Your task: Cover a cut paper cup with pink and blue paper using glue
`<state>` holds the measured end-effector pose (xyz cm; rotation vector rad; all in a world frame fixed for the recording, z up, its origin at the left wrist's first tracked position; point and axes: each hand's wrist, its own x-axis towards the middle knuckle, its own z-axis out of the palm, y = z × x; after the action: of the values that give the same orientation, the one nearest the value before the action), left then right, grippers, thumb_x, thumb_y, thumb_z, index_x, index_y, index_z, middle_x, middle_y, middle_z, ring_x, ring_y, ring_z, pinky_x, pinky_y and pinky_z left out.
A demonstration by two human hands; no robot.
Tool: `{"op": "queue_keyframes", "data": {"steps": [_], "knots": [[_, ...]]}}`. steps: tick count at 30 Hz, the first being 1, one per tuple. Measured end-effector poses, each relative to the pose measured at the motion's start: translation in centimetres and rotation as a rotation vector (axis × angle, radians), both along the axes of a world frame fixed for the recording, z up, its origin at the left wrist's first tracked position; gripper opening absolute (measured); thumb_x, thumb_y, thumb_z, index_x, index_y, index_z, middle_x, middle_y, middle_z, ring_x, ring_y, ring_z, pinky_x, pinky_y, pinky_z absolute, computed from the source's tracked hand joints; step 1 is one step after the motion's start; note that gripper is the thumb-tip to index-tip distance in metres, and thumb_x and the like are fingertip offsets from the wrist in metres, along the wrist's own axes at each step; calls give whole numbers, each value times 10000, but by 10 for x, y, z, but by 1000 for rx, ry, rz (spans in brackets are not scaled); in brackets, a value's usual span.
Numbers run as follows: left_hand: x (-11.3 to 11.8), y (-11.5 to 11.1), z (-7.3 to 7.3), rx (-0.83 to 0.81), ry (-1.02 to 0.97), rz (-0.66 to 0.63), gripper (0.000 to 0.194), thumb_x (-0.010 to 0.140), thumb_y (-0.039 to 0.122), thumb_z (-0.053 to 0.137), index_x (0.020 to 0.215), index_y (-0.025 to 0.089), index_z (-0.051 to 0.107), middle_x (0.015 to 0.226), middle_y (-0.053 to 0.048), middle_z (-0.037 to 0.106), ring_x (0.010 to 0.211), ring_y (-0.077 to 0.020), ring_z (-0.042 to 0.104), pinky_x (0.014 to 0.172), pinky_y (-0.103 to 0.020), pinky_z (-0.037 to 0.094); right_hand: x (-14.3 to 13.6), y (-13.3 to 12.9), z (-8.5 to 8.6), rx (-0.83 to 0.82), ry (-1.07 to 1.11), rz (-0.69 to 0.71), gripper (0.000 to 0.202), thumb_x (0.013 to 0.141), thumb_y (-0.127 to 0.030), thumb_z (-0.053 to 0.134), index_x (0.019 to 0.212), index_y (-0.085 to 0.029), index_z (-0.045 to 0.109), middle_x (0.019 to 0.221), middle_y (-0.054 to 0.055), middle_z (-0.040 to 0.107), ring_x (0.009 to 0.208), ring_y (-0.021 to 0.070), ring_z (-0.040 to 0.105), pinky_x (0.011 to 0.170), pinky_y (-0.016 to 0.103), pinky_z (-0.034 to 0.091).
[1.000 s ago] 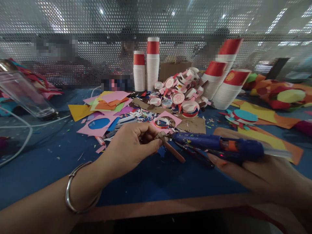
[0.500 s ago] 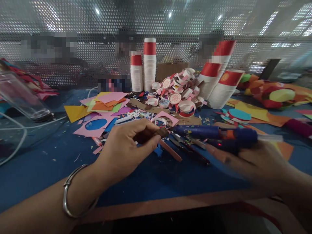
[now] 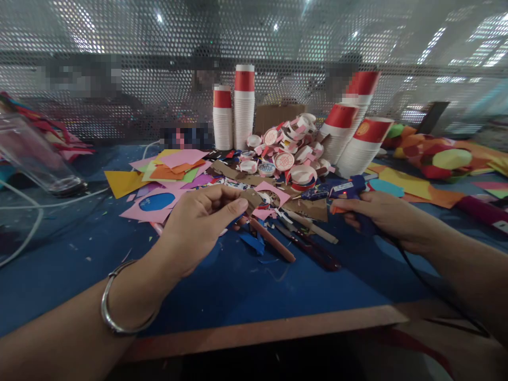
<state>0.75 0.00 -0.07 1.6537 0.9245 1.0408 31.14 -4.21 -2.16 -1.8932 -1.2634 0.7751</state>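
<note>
Between the thumb and fingers of my left hand (image 3: pixel 198 222) is a small piece of brown cardboard (image 3: pixel 251 201). My right hand (image 3: pixel 392 217) is wrapped round the handle of a blue glue gun (image 3: pixel 343 189), whose nozzle points left, apart from the cardboard. A black cord trails from the gun under my right wrist. Below and between the hands lie scissors (image 3: pixel 311 247) with dark handles, a pinkish-brown stick (image 3: pixel 273 241), a pale stick (image 3: pixel 311 226) and blue scraps (image 3: pixel 253 243). A pink paper piece with a round hole (image 3: pixel 281 191) lies just behind the cardboard.
Stacked red-and-white paper cups (image 3: pixel 244 111) stand at the back, with more cups (image 3: pixel 363 148) at right. A heap of cut cup pieces (image 3: pixel 286 153) sits between them. Coloured paper (image 3: pixel 174 169) lies left of centre; a clear bottle (image 3: pixel 43 159) and white cable (image 3: pixel 39 222) are further left.
My right hand has turned the glue gun and drawn it back right, away from the left hand. The cardboard piece has shifted slightly left and tilted into fuller view.
</note>
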Motion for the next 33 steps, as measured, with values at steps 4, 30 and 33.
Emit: {"op": "queue_keyframes", "data": {"steps": [4, 30, 33], "knots": [[-1, 1, -1, -6, -10, 18, 120, 873, 273, 733, 918, 172, 778, 826, -32, 743, 692, -122, 658, 648, -235, 536, 12, 0, 0, 53, -382, 100, 589, 969, -555, 538, 486, -219, 511, 488, 17, 496, 478, 137, 421, 550, 348, 290], [-7, 14, 1, 53, 79, 217, 159, 771, 288, 779, 763, 200, 647, 634, 23, 623, 543, -98, 515, 472, -216, 390, -109, 19, 18, 283, -513, 822, 46, 853, -167, 664, 817, -183, 689, 750, 28, 686, 639, 166, 616, 604, 291, 416], [-6, 11, 2, -3, 59, 194, 171, 768, 266, 780, 746, 202, 623, 599, 28, 605, 498, -94, 498, 450, -219, 396, -100, 19, 21, 257, -179, 772, 73, 905, -202, 645, 834, -205, 662, 641, -31, 648, 550, 128, 583, 591, 269, 431]]}}
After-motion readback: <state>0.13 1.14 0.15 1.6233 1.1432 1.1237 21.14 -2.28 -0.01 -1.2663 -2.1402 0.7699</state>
